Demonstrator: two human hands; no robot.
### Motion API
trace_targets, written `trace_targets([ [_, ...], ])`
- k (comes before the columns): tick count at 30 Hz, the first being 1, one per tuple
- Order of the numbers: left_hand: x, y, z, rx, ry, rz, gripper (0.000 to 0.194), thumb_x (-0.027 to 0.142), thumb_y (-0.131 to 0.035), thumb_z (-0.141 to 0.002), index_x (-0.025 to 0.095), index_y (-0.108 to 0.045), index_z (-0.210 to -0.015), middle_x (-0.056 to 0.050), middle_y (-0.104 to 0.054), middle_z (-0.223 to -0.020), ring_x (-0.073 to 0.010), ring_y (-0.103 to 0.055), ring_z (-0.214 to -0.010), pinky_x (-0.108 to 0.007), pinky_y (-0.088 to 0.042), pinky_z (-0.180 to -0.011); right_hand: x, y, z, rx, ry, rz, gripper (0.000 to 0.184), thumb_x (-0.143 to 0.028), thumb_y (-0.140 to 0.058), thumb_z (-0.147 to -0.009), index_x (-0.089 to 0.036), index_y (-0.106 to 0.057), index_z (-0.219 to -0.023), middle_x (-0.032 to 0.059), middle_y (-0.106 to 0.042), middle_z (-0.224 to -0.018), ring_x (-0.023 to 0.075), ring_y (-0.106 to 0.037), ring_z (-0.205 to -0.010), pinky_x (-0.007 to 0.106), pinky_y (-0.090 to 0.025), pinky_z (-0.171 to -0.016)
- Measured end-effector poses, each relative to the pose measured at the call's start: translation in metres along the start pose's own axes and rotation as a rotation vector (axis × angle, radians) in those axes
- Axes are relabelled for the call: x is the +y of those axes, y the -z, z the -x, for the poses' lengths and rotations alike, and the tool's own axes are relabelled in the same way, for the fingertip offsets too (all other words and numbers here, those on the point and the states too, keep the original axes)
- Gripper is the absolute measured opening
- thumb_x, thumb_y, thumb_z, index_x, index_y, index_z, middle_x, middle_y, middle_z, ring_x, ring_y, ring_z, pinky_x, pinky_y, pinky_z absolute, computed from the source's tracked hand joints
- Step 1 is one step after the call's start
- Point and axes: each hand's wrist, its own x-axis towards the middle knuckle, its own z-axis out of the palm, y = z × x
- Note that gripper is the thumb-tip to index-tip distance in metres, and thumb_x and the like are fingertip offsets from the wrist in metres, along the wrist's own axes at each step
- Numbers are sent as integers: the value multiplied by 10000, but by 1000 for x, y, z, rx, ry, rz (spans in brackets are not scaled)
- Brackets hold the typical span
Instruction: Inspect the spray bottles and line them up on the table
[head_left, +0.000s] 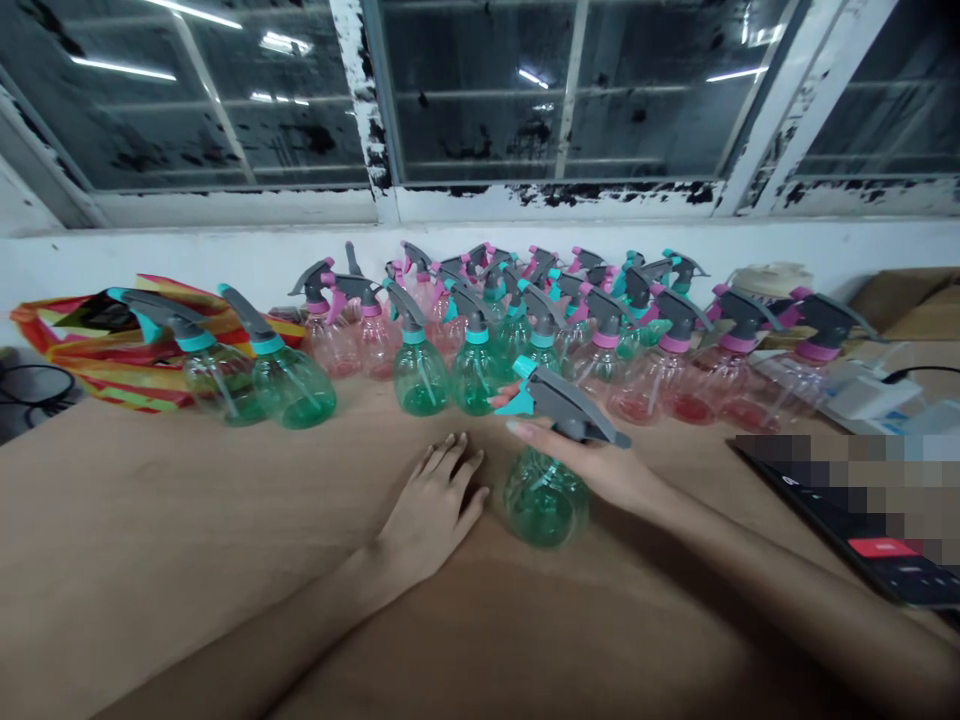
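My right hand (600, 462) is closed around the neck of a green spray bottle (544, 495) with a grey and teal trigger head (566, 405); the bottle stands on the brown table (187, 540) in front of me. My left hand (433, 505) lies flat on the table just left of that bottle, fingers spread, holding nothing. Behind them stands a crowd of several green (420, 375) and pink spray bottles (675, 385) with trigger heads on.
A red, yellow and green striped bag (90, 350) lies at the far left by two green bottles (289, 385). A dark phone (877, 545) lies at the right edge, with a white box (862, 395) and a cardboard box (911, 300) behind. A window wall runs along the back.
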Motion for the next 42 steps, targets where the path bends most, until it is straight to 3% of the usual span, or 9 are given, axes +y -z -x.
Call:
trace_targets([
  [4,1,3,0,-13,8,-12,414,308,-380,-945,112,-476,-1297,-150,-439,-1385,-277,-354,-1310,-470,-293,-1066,3,-4,5,84,-34,-80,232,-448,-586,-816,-245,-637,-915,5,-695,-880,203,-659,-821,380,-524,-780],
  [9,0,2,0,10,-8,-9,423,318,-382,-942,110,-466,-1301,-156,-427,-1394,-277,-348,-1314,-471,-289,-1069,-3,-3,7,59,-24,-88,188,-424,-619,-802,-242,-628,-844,11,-681,-844,222,-654,-810,393,-525,-753],
  [15,-1,1,1,9,-4,-11,421,323,-377,-942,124,-465,-1301,-150,-430,-1392,-271,-343,-1316,-464,-294,-1065,-5,-1,5,-30,-2,-185,215,-372,-592,-824,-278,-629,-1013,12,-687,-1037,216,-635,-979,415,-478,-919],
  [23,-1,0,2,9,-3,-19,433,322,-380,-941,109,-462,-1309,-152,-417,-1402,-271,-327,-1325,-466,-295,-1068,-7,0,6,-76,-39,-193,318,-319,-582,-827,-292,-592,-1144,26,-685,-1073,237,-604,-1066,435,-472,-933],
  [28,-1,1,2,6,-7,-11,430,318,-381,-939,114,-459,-1309,-148,-434,-1390,-275,-331,-1323,-475,-302,-1065,-5,2,3,-104,9,-135,206,-305,-576,-826,-286,-614,-1028,10,-678,-1034,217,-644,-923,398,-510,-830],
  [32,-1,2,3,-2,-8,-34,409,320,-382,-941,138,-471,-1296,-128,-468,-1365,-269,-340,-1318,-466,-305,-1065,-3,0,5,-39,0,-65,110,-355,-607,-808,-261,-614,-864,-7,-656,-805,174,-621,-753,319,-500,-678],
  [36,-1,2,2,-8,-14,-32,421,314,-383,-944,110,-460,-1304,-148,-452,-1374,-278,-337,-1318,-475,-306,-1063,-6,1,9,-25,16,6,196,-377,-604,-807,-230,-550,-689,-36,-533,-643,120,-520,-593,266,-431,-561],
  [38,-2,0,2,6,-19,-27,415,312,-389,-943,114,-465,-1299,-147,-444,-1380,-278,-339,-1316,-477,-309,-1060,-8,2,10,-47,9,-23,170,-373,-592,-817,-230,-571,-727,-28,-558,-676,126,-538,-624,273,-442,-590],
  [42,-3,-3,3,26,-22,-54,413,322,-402,-942,116,-477,-1292,-153,-443,-1379,-280,-353,-1309,-471,-321,-1054,-6,-1,9,-53,20,-158,172,-349,-581,-833,-253,-629,-967,17,-666,-906,183,-619,-854,340,-474,-793],
])
